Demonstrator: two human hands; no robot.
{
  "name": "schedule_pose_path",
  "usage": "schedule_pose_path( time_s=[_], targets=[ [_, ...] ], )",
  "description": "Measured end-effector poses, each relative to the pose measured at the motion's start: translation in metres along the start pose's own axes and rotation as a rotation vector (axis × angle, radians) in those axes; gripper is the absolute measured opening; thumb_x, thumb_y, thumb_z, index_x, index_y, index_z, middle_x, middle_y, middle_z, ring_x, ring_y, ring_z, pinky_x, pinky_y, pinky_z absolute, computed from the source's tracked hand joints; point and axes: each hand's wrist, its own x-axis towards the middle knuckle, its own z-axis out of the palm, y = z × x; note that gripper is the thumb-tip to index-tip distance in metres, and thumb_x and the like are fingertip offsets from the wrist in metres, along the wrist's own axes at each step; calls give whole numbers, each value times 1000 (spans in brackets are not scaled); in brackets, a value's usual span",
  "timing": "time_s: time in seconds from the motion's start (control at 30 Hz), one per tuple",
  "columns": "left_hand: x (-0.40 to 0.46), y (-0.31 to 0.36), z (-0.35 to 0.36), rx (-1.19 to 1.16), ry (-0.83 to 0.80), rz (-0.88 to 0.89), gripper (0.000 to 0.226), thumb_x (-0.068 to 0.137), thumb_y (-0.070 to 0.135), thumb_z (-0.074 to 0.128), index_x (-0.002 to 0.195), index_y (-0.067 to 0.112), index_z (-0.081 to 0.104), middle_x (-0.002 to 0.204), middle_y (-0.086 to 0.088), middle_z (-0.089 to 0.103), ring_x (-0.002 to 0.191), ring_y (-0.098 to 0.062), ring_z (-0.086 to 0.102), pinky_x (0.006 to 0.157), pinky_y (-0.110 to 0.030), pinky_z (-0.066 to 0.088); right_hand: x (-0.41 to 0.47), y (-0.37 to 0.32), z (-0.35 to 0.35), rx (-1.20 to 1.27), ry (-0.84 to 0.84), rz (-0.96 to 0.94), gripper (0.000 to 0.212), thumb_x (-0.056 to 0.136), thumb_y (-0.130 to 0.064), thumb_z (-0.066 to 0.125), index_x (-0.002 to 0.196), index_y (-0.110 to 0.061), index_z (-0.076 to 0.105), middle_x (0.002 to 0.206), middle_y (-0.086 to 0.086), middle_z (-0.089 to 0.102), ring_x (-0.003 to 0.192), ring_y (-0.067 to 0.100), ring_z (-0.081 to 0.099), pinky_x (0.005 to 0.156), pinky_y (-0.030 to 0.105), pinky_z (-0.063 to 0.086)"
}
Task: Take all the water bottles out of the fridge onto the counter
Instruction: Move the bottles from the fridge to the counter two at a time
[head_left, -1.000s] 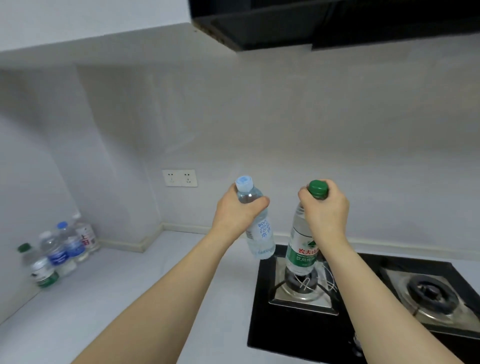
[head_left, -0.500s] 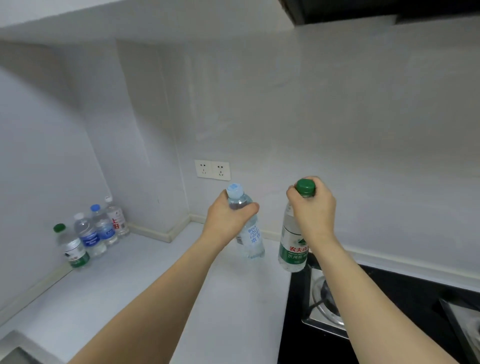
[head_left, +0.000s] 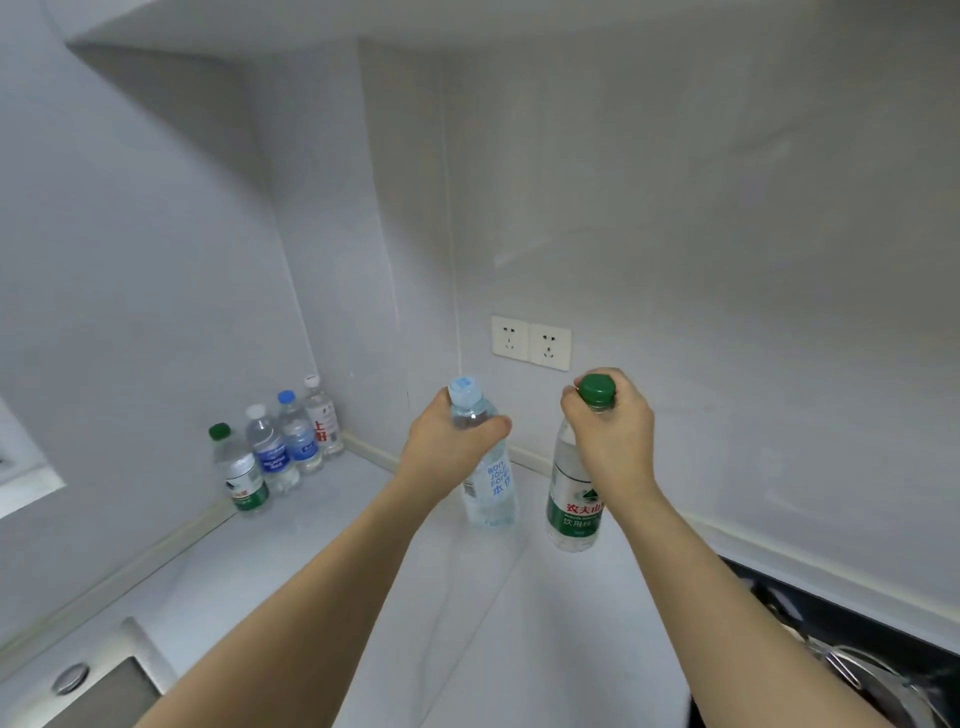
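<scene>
Six clear plastic water bottles total. Four stand in the far-left corner (head_left: 280, 447) of the white counter (head_left: 322, 561). Left hand (head_left: 449, 447) grips the pale-blue-capped bottle (head_left: 488, 483); right hand (head_left: 613, 436) grips the green-capped, green-labelled bottle (head_left: 574, 504).

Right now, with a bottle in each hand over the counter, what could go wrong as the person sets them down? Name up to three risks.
1. The right hand grips the green-capped bottle only near its cap, so it may swing or slip.
2. The left hand holds the blue-capped bottle tilted; it could tip on landing.
3. The stove lies close on the right; a bottle set there would miss the counter.
</scene>
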Motion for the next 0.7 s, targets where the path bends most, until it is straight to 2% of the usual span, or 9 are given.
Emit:
schedule_pose_path(
  time_s=[0.1,0.2,0.3,0.43,0.57,0.7],
  targets=[
    [28,-27,-33,7,18,-19,34,65,43,74,93,27,62,89,6,71,86,-16,70,79,-42,59,5,10,47,27,-25,7,10,86,-12,66,82,-16,58,70,-8,58,60,-1,51,60,10,42],
    [54,-53,-68,25,29,-38,31,73,36,75,98,23,61,91,6,71,87,-14,70,77,-36,58,9,21,98,41,-85,31,13,87,-13,66,81,-15,54,66,-12,54,58,0,48,59,11,40],
    [78,-77,-104,69,52,-47,33,70,41,73,96,24,62,88,7,71,84,-13,69,75,-37,58,9,30,151,43,-174,43,15,87,-14,66,81,-16,52,62,-16,52,56,1,47,59,11,39],
    [106,-115,-152,76,99,-83,24,75,36,72,93,26,61,87,9,70,84,-10,68,71,-31,55,6,46,225,42,-267,51,17,87,-13,67,81,-14,51,62,-15,49,57,1,45,58,11,38],
    [123,-160,-196,70,160,-162,27,72,39,71,96,32,59,91,11,71,88,-10,69,77,-37,57,-3,66,290,32,-368,85,17,87,-12,67,81,-14,51,63,-16,49,60,3,46,59,12,38],
    [131,-204,-237,80,232,-252,28,73,35,72,98,30,59,91,9,70,85,-10,69,74,-34,57,-21,83,349,36,-470,125,18,86,-11,67,81,-10,50,64,-11,48,60,6,45,59,16,39]
  ],
)
